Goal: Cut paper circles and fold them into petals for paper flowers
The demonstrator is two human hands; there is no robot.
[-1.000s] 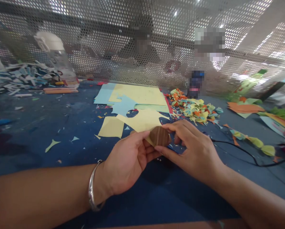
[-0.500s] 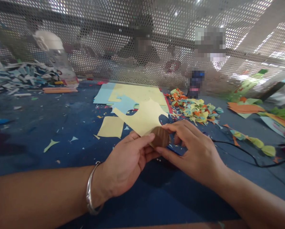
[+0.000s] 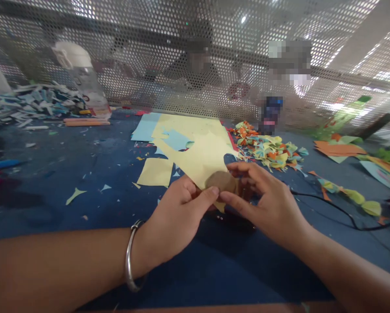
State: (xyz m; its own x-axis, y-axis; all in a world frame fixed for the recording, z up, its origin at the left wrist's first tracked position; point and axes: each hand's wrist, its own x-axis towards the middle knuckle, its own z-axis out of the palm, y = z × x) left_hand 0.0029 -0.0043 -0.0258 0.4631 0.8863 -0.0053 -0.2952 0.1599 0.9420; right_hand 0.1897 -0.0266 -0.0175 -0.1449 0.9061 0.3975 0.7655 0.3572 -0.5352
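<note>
Pinched in my left hand (image 3: 178,219) is a pale yellow sheet of paper (image 3: 204,152) with curved cut-outs along its edges. A round, flat brown disc (image 3: 219,182) lies against the sheet's near end, and my left thumb presses on it. My right hand (image 3: 267,195) is curled at the disc's right side, its thumb at the lower edge and its forefinger at the upper edge. The other right fingers are bent and partly hidden. Beneath the hands is a dark, shiny object (image 3: 237,219) whose kind I cannot make out.
Yellow and blue sheets (image 3: 146,126) lie behind my hands, with a yellow piece (image 3: 156,171) nearer. Coloured paper bits (image 3: 273,150) are heaped to the right; paper strips (image 3: 35,104) and a bottle (image 3: 87,82) stand left. A black cable (image 3: 338,208) runs right. People sit behind a perforated screen (image 3: 132,87).
The brown disc has tilted to lie flatter against the yellow sheet, and my left thumb has shifted to its lower edge. My right fingers have moved slightly. The whole view has shifted a little.
</note>
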